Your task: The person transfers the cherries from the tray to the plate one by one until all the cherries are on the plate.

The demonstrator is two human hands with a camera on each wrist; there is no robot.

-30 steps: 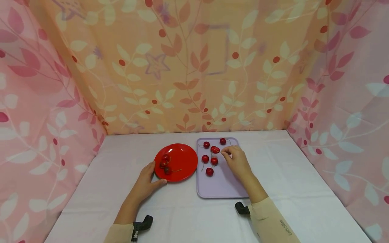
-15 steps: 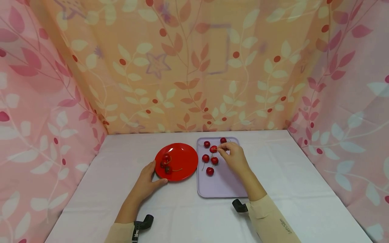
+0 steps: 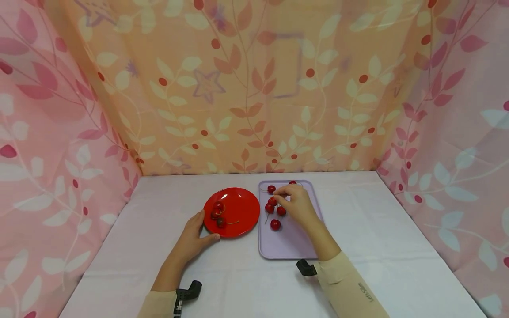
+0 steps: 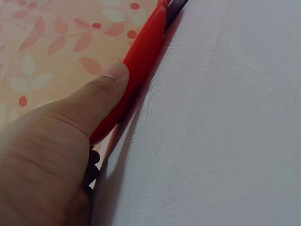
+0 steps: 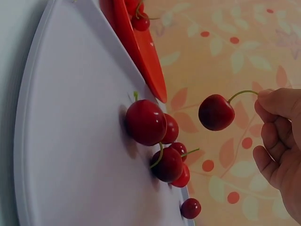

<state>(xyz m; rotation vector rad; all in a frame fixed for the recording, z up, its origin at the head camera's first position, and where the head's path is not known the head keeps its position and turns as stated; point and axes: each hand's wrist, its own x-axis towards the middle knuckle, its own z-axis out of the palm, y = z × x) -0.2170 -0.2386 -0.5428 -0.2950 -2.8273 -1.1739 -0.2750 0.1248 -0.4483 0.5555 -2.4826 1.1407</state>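
In the head view my right hand (image 3: pixel 294 203) is over the lilac tray (image 3: pixel 288 247). Thumb and fingertip pinch the thin green stem of a dark red cherry (image 5: pixel 216 113), which hangs off the tray in the right wrist view. Under and around it, several more cherries (image 3: pixel 275 225) lie on the tray, some with stems showing. My left hand (image 3: pixel 195 236) holds the red plate (image 3: pixel 242 212) by its left and near rim; the thumb (image 4: pixel 106 92) presses along the plate's edge. On the plate's left part sit three cherries (image 3: pixel 221 222) close together.
Plate and tray stand side by side on a white cloth (image 3: pixel 246 287), the plate's right rim right at the tray's left edge. Patterned curtains (image 3: pixel 246 88) hang behind and on both sides. A black wrist mount (image 3: pixel 306 267) sits at each sleeve.
The right hand has moved left across the tray, carrying the cherry by its stem towards the plate. The left hand and the plate stay in place.
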